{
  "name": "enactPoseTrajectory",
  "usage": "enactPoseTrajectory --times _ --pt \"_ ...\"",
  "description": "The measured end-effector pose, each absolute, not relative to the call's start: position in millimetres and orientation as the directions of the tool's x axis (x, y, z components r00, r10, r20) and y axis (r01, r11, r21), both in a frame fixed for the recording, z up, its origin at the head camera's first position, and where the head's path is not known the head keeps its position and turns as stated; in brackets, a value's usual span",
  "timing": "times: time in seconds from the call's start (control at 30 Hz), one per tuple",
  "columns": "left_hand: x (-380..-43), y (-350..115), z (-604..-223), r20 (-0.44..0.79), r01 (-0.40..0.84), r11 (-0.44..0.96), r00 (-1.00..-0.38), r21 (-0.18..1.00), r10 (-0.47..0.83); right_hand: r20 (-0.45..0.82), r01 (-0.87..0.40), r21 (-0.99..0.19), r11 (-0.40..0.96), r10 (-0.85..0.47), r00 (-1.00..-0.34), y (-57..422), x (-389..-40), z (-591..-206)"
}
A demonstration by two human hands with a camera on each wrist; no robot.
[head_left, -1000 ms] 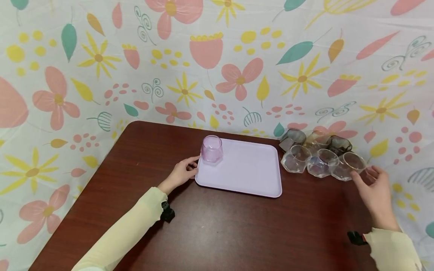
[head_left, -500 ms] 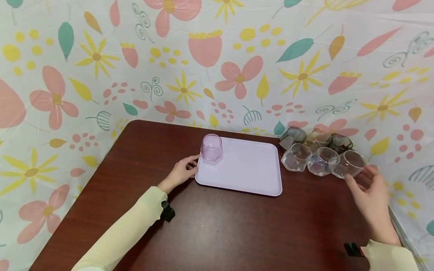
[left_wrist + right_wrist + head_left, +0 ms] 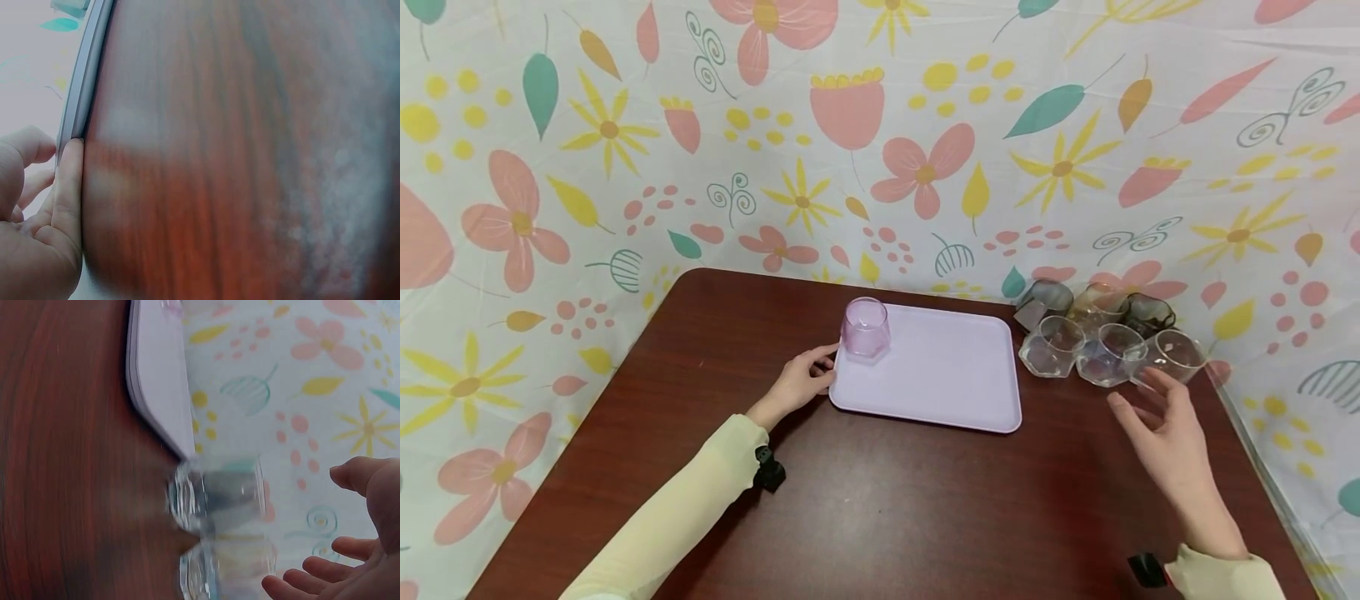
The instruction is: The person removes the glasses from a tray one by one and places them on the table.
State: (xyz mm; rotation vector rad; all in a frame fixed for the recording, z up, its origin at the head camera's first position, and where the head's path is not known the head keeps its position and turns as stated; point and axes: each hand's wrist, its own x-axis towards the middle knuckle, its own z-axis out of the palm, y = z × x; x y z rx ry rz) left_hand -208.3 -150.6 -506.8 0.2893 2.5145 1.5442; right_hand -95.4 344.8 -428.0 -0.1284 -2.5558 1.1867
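My left hand (image 3: pixel 797 383) holds the left rim of a pale lilac tray (image 3: pixel 951 367), a finger and thumb at its edge in the left wrist view. On the tray's back left corner stands a pink glass (image 3: pixel 867 332). My right hand (image 3: pixel 1172 442) hovers with spread fingers just in front of the grouped glasses, holding nothing. Nearest to it is the right clear glass (image 3: pixel 1180 354), partly hidden by its fingers. A middle clear glass (image 3: pixel 1108 358) and a left clear glass (image 3: pixel 1051 348) stand beside it. The right wrist view shows clear glasses (image 3: pixel 219 494) apart from the fingers.
Behind the clear glasses stand a grey glass (image 3: pixel 1047 302), an amber glass (image 3: pixel 1097 304) and a dark glass (image 3: pixel 1150 315). All are on a dark brown table (image 3: pixel 925 508) backed by a flower-patterned cloth (image 3: pixel 700 125).
My right hand has moved from beside the right clear glass leftward and toward me, its fingers now away from the rim. The left hand and the tray stay put.
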Motion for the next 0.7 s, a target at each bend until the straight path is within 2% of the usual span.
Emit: enactPoseTrajectory --times 0.27,0.7 --pt "-208 -151 -507 -0.045 0.078 0.445 -0.965 0.892 0.258 0.253 -0.129 -0.743 0.657 0.097 -0.962 308 -93 -422" --pt "-208 -150 -508 -0.034 0.084 0.439 -0.967 0.895 0.254 0.306 -0.260 -0.751 0.607 -0.029 -0.952 259 -103 -421"
